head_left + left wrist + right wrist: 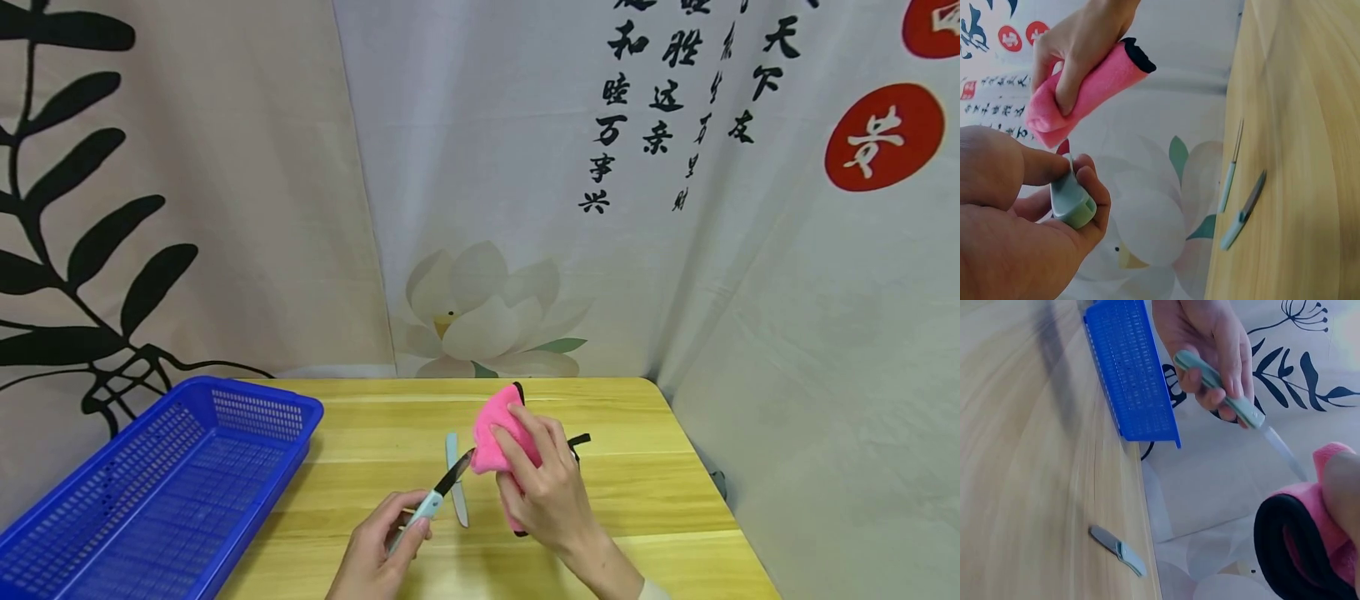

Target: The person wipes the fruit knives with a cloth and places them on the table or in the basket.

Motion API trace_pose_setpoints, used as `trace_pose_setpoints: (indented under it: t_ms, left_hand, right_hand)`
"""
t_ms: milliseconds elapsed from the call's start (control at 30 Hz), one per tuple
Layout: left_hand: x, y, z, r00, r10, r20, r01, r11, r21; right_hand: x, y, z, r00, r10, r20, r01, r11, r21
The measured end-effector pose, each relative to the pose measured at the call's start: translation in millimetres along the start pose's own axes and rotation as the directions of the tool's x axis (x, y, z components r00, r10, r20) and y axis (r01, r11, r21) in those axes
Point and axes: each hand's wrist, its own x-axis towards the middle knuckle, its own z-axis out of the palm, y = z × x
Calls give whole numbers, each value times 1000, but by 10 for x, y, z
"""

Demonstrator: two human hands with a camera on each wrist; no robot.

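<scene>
My left hand (384, 542) grips a small knife (429, 505) by its pale blue-green handle, with the blade angled up to the right. The blade's tip meets or nearly meets a pink cloth (495, 425) with black edging; exact contact cannot be told. My right hand (551, 492) holds this cloth, bunched and folded, above the table. Below the hands lies a second pale-handled knife (1117, 550) on the tabletop. In the left wrist view, a thin pale-handled tool (1230, 175) lies beside another knife (1244, 212). Behind my right hand a black item (579, 439) is mostly hidden.
A blue plastic basket (258, 492) with perforated sides stands at the table's left. The wooden table (637, 500) ends at a printed fabric backdrop (487, 167) with a flower, leaves and characters.
</scene>
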Motion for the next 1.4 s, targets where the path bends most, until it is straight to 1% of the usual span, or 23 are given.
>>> trace_pose_setpoints:
  t_ms: [67, 133, 267, 367, 433, 500, 533, 567, 600, 667, 733, 833, 933, 1000, 1033, 1167, 1233, 1267, 1400]
  left_hand:
    - [4, 10, 11, 1000, -17, -22, 17, 1000, -13]
    - [4, 12, 22, 999, -17, -41, 16, 1000, -20]
    - [-7, -8, 41, 997, 46, -68, -46, 999, -4]
    - [-11, -31, 48, 995, 79, -69, -79, 997, 5]
    - [-11, -42, 51, 994, 81, -67, -80, 997, 12]
    - [-9, -56, 56, 992, 106, -68, -104, 994, 35]
    - [-10, -67, 60, 989, 128, -69, -125, 991, 51]
    - [-10, -79, 64, 985, 161, -70, -156, 985, 70]
    - [-11, -89, 69, 981, 181, -70, -175, 981, 81]
    - [-14, -117, 76, 966, 248, -68, -240, 965, 108]
    - [-17, -137, 78, 954, 294, -60, -285, 951, 124]
    - [-21, -149, 72, 947, 319, -45, -311, 941, 131]
    - [-24, -134, 62, 948, 317, -29, -311, 941, 133]
    - [-27, -113, 54, 956, 293, -23, -289, 950, 115]
    - [-27, -106, 50, 957, 291, -14, -288, 951, 115]
    - [-33, -84, 30, 972, 236, 13, -236, 968, 89]
    - [-34, -92, 20, 968, 248, 34, -250, 964, 90]
    - [-33, -94, 14, 969, 243, 41, -245, 966, 81]
    - [-24, -115, -3, 960, 272, 69, -276, 959, 68]
  right_hand:
    - [16, -38, 9, 999, -33, -27, 33, 999, 9]
    - [35, -90, 25, 995, -79, -52, 80, 997, 16]
    - [68, -216, 59, 979, -183, -86, 185, 983, 21]
    - [89, -308, 74, 965, -246, -91, 248, 969, 17]
    - [100, -358, 82, 958, -274, -86, 276, 961, 11]
    - [106, -402, 90, 952, -296, -73, 297, 955, -4]
    - [104, -421, 94, 951, -302, -65, 302, 953, -10]
    - [100, -438, 97, 950, -306, -54, 306, 952, -17]
    - [92, -454, 101, 951, -307, -41, 307, 951, -26]
    - [71, -477, 108, 952, -305, -17, 304, 952, -42]
    - [52, -488, 115, 955, -298, 1, 298, 953, -56]
    - [29, -490, 127, 958, -287, 14, 287, 955, -71]
    - [16, -479, 135, 961, -274, 19, 275, 958, -87]
    - [11, -466, 140, 963, -270, 20, 271, 958, -98]
    - [8, -459, 140, 963, -269, 20, 270, 958, -102]
    - [-3, -427, 140, 965, -261, 28, 262, 959, -112]
    - [-7, -407, 138, 967, -253, 35, 255, 960, -119]
    - [-10, -395, 136, 968, -246, 40, 249, 961, -120]
    - [-14, -352, 120, 974, -218, 61, 224, 966, -129]
